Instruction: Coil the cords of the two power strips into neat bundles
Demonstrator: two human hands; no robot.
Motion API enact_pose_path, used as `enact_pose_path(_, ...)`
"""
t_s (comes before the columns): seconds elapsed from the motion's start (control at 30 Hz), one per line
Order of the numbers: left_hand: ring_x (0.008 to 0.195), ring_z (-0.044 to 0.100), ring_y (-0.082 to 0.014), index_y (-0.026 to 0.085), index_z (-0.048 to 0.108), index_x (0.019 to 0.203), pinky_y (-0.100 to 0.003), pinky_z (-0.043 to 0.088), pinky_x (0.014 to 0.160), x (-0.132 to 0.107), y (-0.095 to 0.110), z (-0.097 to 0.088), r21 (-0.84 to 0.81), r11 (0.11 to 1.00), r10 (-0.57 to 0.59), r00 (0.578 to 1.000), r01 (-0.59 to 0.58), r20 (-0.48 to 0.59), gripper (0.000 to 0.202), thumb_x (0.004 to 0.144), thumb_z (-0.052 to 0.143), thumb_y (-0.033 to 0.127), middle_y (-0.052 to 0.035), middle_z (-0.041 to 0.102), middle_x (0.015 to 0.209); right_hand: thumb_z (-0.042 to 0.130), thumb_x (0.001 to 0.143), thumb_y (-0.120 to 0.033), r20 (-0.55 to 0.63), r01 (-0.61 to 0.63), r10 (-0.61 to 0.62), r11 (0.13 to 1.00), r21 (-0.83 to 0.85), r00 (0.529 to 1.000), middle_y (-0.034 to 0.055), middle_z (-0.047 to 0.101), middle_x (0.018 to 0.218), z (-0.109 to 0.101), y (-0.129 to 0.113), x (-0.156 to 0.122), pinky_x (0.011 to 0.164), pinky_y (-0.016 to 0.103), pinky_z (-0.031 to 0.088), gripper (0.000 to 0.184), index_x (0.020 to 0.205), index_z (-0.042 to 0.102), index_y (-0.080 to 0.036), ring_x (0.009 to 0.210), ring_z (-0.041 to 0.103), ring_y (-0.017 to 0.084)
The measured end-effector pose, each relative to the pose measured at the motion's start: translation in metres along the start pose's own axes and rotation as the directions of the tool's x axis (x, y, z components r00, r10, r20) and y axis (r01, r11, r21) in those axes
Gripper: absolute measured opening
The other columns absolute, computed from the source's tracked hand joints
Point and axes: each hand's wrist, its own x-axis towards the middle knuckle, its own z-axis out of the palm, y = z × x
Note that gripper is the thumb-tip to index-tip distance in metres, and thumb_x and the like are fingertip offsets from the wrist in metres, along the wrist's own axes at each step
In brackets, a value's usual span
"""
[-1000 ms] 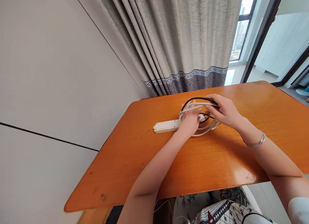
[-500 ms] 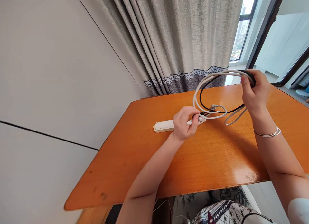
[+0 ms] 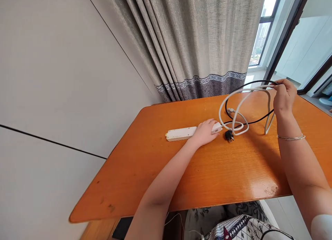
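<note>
white power strip [image 3: 180,133] beneath draped left hand [image 3: 203,133], grip unclear; raised right hand [image 3: 284,95] clamped on looped cables [image 3: 220,112]

Arm posture: left grip [image 3: 204,132] low, right grip [image 3: 285,94] raised.
Left arm [image 3: 168,174] extends from the near side toward the far right; left wrist [image 3: 194,142] nearly straight, back of the hand up, fingers [image 3: 205,122] side by side, degree of closure not visible. Right arm [image 3: 304,165] extends from the near right toward the far side, angled slightly left; right wrist [image 3: 287,124] nearly straight, thumb and fingers closed, pointing left.
</note>
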Motion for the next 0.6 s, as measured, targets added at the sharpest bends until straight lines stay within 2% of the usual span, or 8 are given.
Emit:
enact_pose_path(0.13, 0.112, 0.065, -0.0307, 0.016, 0.059, 0.122, -0.042, 0.051, 0.094, -0.001, -0.004, 0.000, 0.040, 0.996, -0.081, 0.993, 0.078, 0.087, 0.034, 0.089, 0.056, 0.026, -0.0148, 0.068, 0.124, 0.041, 0.063, -0.012, -0.028, -0.075, 0.078, 0.992, 0.102, 0.997, 0.0038, 0.058, 0.063, 0.002, -0.008, 0.000, 0.070, 0.033, 0.045, 0.016, 0.060, 0.053, -0.021, 0.068, 0.055, 0.017)
enact_pose_path(0.23, 0.104, 0.067, -0.0308, 0.018, 0.058, 0.118, -0.039, 0.051, 0.085, -0.003, -0.004, -0.004, 0.040, 0.994, -0.103, 0.988, 0.099, 0.117, 0.034, 0.085, 0.060, 0.026, -0.0124, 0.071, 0.117, 0.043, 0.064, -0.012, -0.004, -0.085, 0.086, 0.989, 0.122, 0.996, 0.0042, 0.060, 0.063, 0.001, -0.007, -0.001, 0.071, 0.034, 0.045, 0.015, 0.059, 0.054, -0.021, 0.067, 0.056, 0.018)
enact_pose_path(0.33, 0.104, 0.066, -0.0303, 0.020, 0.058, 0.115, -0.038, 0.051, 0.083, -0.004, -0.002, -0.010, -0.008, 0.997, -0.079, 0.984, 0.082, 0.159, 0.041, 0.081, 0.068, 0.041, -0.0100, 0.070, 0.118, 0.046, 0.065, -0.014, 0.026, -0.055, 0.054, 0.998, 0.030, 0.998, 0.0042, 0.061, 0.063, -0.001, -0.004, -0.003, 0.070, 0.035, 0.042, 0.014, 0.061, 0.058, -0.021, 0.067, 0.054, 0.019)
enact_pose_path(0.4, 0.103, 0.066, -0.0284, 0.021, 0.060, 0.110, -0.038, 0.050, 0.084, -0.003, -0.002, -0.013, -0.050, 0.995, -0.071, 0.982, 0.081, 0.174, 0.037, 0.088, 0.058, 0.050, -0.0091, 0.070, 0.118, 0.047, 0.067, -0.015, 0.036, -0.013, 0.016, 0.997, -0.072, 0.999, 0.0041, 0.061, 0.065, -0.003, -0.003, -0.004, 0.069, 0.035, 0.039, 0.015, 0.063, 0.060, -0.021, 0.068, 0.053, 0.019)
enact_pose_path(0.43, 0.103, 0.066, -0.0273, 0.021, 0.061, 0.108, -0.037, 0.050, 0.084, -0.003, -0.004, -0.014, -0.050, 0.995, -0.078, 0.983, 0.088, 0.168, 0.034, 0.093, 0.050, 0.049, -0.0090, 0.070, 0.116, 0.047, 0.068, -0.016, 0.043, 0.005, 0.000, 0.994, -0.107, 0.999, 0.0041, 0.061, 0.065, -0.003, -0.003, -0.005, 0.069, 0.035, 0.038, 0.016, 0.064, 0.061, -0.021, 0.068, 0.053, 0.020)
enact_pose_path(0.5, 0.105, 0.066, -0.0259, 0.020, 0.063, 0.107, -0.037, 0.049, 0.086, -0.001, -0.012, -0.016, 0.004, 0.993, -0.117, 0.984, 0.118, 0.135, 0.031, 0.099, 0.038, 0.036, -0.0097, 0.070, 0.116, 0.046, 0.070, -0.016, 0.059, 0.029, -0.021, 0.990, -0.136, 0.998, 0.0039, 0.059, 0.066, -0.004, -0.003, -0.005, 0.069, 0.036, 0.037, 0.017, 0.068, 0.063, -0.020, 0.070, 0.054, 0.020)
enact_pose_path(0.6, 0.109, 0.065, -0.0265, 0.018, 0.064, 0.110, -0.036, 0.048, 0.087, 0.001, -0.033, -0.015, 0.121, 0.976, -0.198, 0.970, 0.182, 0.140, 0.028, 0.094, 0.041, 0.022, -0.0116, 0.068, 0.122, 0.047, 0.070, -0.016, 0.082, 0.034, -0.021, 0.987, -0.160, 0.996, 0.0022, 0.055, 0.062, -0.005, -0.001, -0.005, 0.070, 0.036, 0.037, 0.019, 0.072, 0.065, -0.020, 0.066, 0.051, 0.019)
